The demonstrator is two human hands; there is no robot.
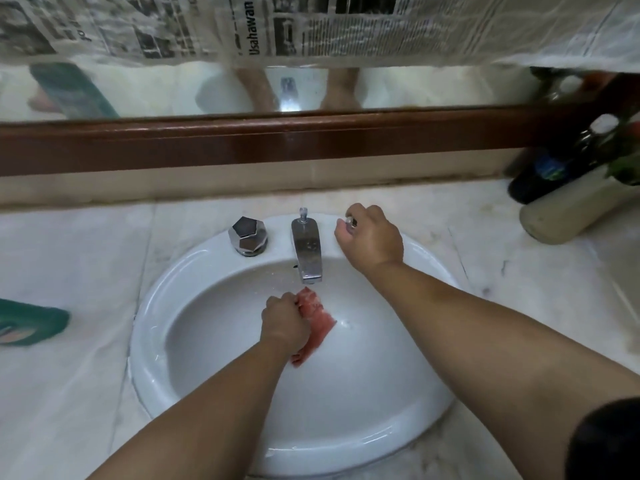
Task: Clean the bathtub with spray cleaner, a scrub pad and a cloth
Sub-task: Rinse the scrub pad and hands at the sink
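- My left hand [284, 318] is curled tight around a red cloth [317, 315], gripping it low inside the sink [149, 341], just below the mouth of the chrome spout [307, 251]. The cloth's ends stick out above and below the fist.
- My right hand [372, 239] is closed over the right tap knob [350, 221] on the sink's back rim, fingers wrapped round it so only a glint of metal shows.
- The left tap knob [248, 235], faceted chrome, stands untouched on the other side of the spout.
- The sink is set into a marble table [69, 375].
- At the table's back right corner a dark bottle [547, 174] and a pale bottle [571, 209] stand close together.
- A green object [31, 323], too blurred to identify, lies at the table's left edge.
- Behind runs a wood-framed mirror [138, 91], with newspaper [242, 26] over its upper part.
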